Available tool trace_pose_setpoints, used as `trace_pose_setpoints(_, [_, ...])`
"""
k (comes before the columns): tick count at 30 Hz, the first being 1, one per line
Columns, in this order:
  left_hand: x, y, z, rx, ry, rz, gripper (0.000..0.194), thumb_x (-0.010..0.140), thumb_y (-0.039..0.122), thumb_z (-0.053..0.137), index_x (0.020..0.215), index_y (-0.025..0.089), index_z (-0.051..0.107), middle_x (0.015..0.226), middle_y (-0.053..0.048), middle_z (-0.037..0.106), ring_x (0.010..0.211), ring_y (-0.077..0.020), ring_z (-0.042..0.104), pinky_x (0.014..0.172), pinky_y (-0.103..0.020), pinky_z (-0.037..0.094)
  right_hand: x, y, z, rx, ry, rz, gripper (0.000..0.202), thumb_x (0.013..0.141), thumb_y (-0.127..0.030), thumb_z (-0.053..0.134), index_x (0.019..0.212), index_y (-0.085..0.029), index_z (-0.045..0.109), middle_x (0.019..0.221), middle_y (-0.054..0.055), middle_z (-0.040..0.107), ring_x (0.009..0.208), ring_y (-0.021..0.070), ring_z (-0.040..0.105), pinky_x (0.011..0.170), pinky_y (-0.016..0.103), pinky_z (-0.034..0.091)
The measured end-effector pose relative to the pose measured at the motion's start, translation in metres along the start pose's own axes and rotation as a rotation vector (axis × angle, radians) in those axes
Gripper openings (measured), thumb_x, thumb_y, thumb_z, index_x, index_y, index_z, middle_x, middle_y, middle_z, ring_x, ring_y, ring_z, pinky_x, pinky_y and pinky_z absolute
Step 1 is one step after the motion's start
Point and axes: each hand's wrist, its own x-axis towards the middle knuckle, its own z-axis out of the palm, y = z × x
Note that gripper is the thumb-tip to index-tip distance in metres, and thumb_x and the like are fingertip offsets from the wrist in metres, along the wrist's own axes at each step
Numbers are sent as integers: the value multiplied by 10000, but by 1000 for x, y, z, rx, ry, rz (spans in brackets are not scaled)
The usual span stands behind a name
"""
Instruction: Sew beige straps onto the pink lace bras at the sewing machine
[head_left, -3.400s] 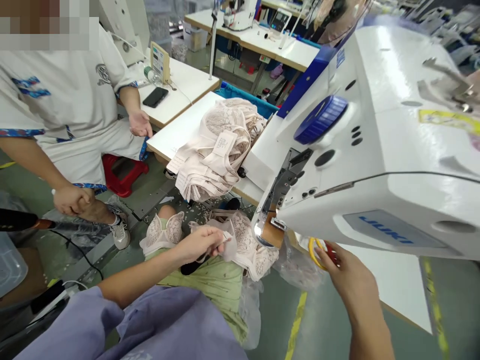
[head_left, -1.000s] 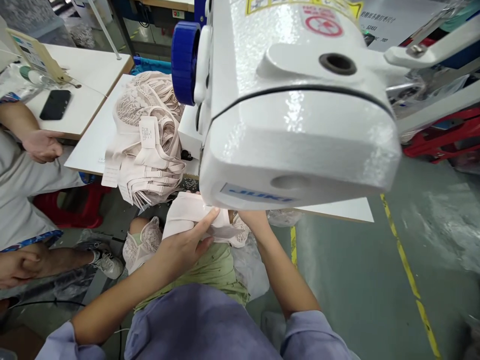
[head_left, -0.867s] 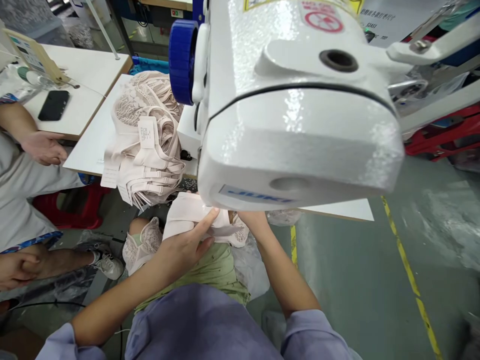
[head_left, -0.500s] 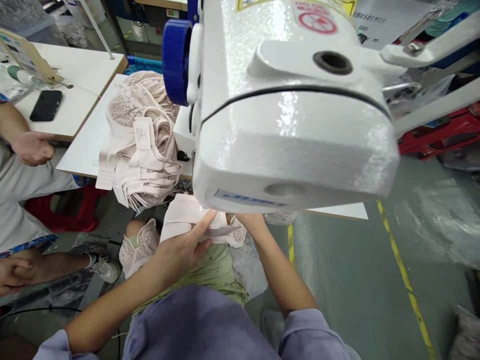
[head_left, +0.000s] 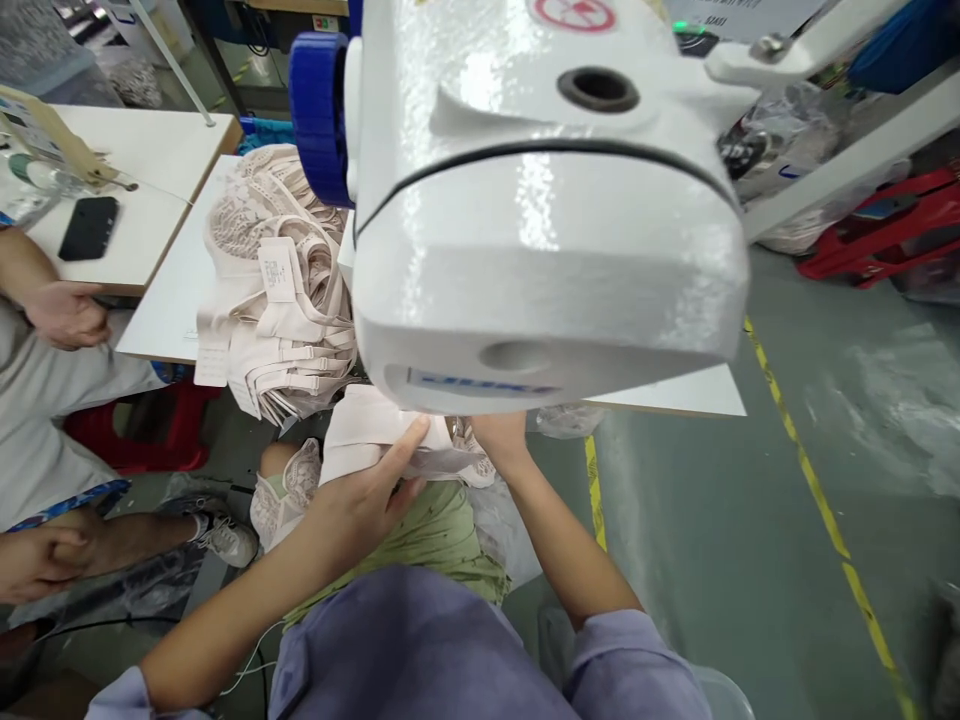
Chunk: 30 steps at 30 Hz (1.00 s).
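Note:
A pale beige bra [head_left: 356, 430] lies in front of me at the sewing machine's near edge, its smooth band uppermost and a lace part showing to the right. My left hand [head_left: 386, 475] grips its fabric, one finger stretched along the top and the thumb lower down. My right hand [head_left: 501, 437] reaches in beneath the white sewing machine head [head_left: 547, 280]; its fingers are hidden there, close to the lace. The needle area is also out of sight behind the head. More of the lace fabric [head_left: 289, 490] hangs over my lap on the left.
A heap of beige bras [head_left: 289, 290] with tags covers the table left of the machine. A blue handwheel [head_left: 321, 120] juts from the head. Farther left are a phone [head_left: 89, 228] and another person's hand [head_left: 71, 315]. Red stools [head_left: 885, 230] stand at the right.
My view has shifted a little, so the machine head appears farther left and higher. Both hands keep nearly the same place at the bra.

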Motion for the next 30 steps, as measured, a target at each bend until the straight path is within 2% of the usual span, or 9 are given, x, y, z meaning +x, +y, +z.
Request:
trace_pose_setpoints(3, [0,0,-1,14,44,23,582,1014,358,463,1566,254,313,1221,-77,707,941,-209,715,705,-244,565,-5,4,-2,99,51,39,233,913,-426,559,989,-210,602,1047,104,623,803,196,580,721,342,512])
trace_pose_setpoints(6, [1,0,-2,34,50,16,575,1015,374,465,1559,257,323,1207,-82,703,947,-217,709,765,-267,571,-9,5,-4,170,37,57,244,911,-419,579,1020,-204,618,1078,93,621,779,175,578,744,338,515])
trace_pose_setpoints(11, [4,4,-4,31,9,29,560,1020,363,452,1551,218,346,1073,-92,728,849,-213,700,800,-299,572,-11,-2,-10,210,39,75,226,927,-378,570,1037,-189,627,1077,95,628,844,184,597,794,340,514])
trace_pose_setpoints(15, [8,8,-5,43,10,34,561,1014,367,463,1541,202,367,1033,-98,727,856,-224,695,802,-307,574,-15,-1,-12,241,30,117,213,932,-391,580,1017,-202,630,1079,98,643,886,200,607,835,367,518])
trace_pose_setpoints(19, [9,10,-4,55,16,34,585,1010,369,483,1556,221,335,1089,-102,722,872,-223,694,802,-303,571,-22,4,-11,332,41,153,243,934,-438,584,1028,-217,622,1085,84,643,907,194,612,862,365,522])
trace_pose_setpoints(22, [10,11,-4,68,21,40,583,1009,369,496,1554,239,336,1148,-103,717,869,-216,699,789,-291,567,-27,3,-12,370,26,166,239,947,-443,571,1036,-226,612,1072,78,639,914,189,611,833,345,520])
trace_pose_setpoints(27, [13,16,-5,88,66,66,541,1009,360,508,1519,221,395,1094,-95,736,924,-221,713,811,-273,558,-33,-8,-19,407,-5,186,193,956,-403,562,1004,-220,602,1065,69,621,836,162,586,740,306,498])
trace_pose_setpoints(30, [13,18,-5,91,59,81,542,1014,357,498,1519,210,367,1105,-98,740,941,-223,721,819,-277,562,-37,-11,-20,431,2,168,158,957,-370,562,998,-223,602,1057,63,606,821,158,578,715,301,486])
